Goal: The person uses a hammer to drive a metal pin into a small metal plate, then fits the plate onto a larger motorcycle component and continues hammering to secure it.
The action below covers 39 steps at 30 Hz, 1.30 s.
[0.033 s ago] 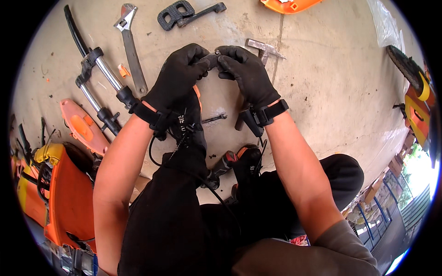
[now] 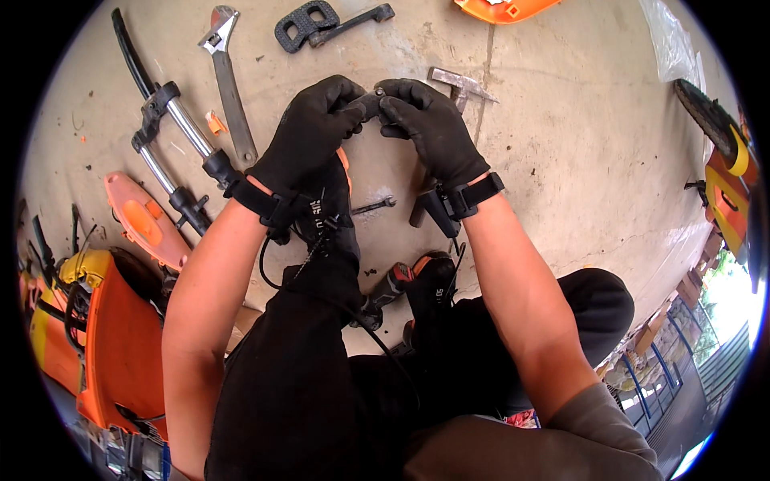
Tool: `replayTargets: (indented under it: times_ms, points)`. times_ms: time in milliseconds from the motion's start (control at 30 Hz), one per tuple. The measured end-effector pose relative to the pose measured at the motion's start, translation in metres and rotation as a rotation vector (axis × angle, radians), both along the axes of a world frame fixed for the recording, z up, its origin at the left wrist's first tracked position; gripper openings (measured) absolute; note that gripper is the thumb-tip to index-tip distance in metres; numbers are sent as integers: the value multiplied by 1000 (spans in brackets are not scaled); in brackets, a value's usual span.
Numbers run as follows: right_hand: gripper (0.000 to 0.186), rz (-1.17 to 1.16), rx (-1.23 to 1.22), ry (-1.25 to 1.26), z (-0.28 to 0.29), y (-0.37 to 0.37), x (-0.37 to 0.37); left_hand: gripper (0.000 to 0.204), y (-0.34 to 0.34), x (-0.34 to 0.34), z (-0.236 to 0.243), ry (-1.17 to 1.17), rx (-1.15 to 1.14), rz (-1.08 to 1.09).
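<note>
My two hands, in black gloves, meet above the floor in front of my shoes. My left hand (image 2: 325,116) is closed, its thumb and fingertips pinched together at a dark small part (image 2: 370,105) whose kind I cannot make out. My right hand (image 2: 425,120) pinches at the same spot, where a small round metal piece (image 2: 379,92) shows between the fingertips. Just beyond my right hand lies a hammer (image 2: 461,84), its handle partly hidden by that hand and wrist. Below the hands, a small wrench (image 2: 374,206) rests on the floor beside my left shoe (image 2: 327,212).
To the left lie a large adjustable wrench (image 2: 231,96), a suspension fork (image 2: 186,128) and an orange plastic part (image 2: 148,220). A pedal with its crank arm (image 2: 333,28) lies at the far side. A red-and-black power tool (image 2: 389,290) sits between my feet. A wheel (image 2: 706,116) stands far right.
</note>
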State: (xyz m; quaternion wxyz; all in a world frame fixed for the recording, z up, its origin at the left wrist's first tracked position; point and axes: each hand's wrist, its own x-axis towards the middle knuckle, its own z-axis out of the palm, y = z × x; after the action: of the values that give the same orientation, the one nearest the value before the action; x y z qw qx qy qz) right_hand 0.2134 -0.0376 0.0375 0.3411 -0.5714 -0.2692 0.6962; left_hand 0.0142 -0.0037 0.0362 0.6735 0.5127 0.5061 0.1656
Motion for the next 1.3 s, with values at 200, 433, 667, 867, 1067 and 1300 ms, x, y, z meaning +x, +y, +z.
replayTargets:
  times_ms: [200, 433, 667, 867, 1067, 1300]
  points:
    - [28, 35, 45, 23, 2, 0, 7, 26, -1, -4, 3, -89, -149, 17]
    - [29, 92, 66, 43, -4, 0, 10, 35, 1, -4, 12, -192, -299, 24]
    - [30, 109, 66, 37, 2, 1, 7, 29, 2, -8, 13, -228, -358, 45]
    - [32, 101, 42, 60, 8, 2, 6, 20, 1, -7, 13, -260, -413, 83]
    - [33, 75, 26, 73, 10, 2, 3, 20, 1, -10, 11, -331, -488, 119]
    - [33, 4, -45, 55, 7, 3, 3, 14, -1, 2, 23, -162, -221, 203]
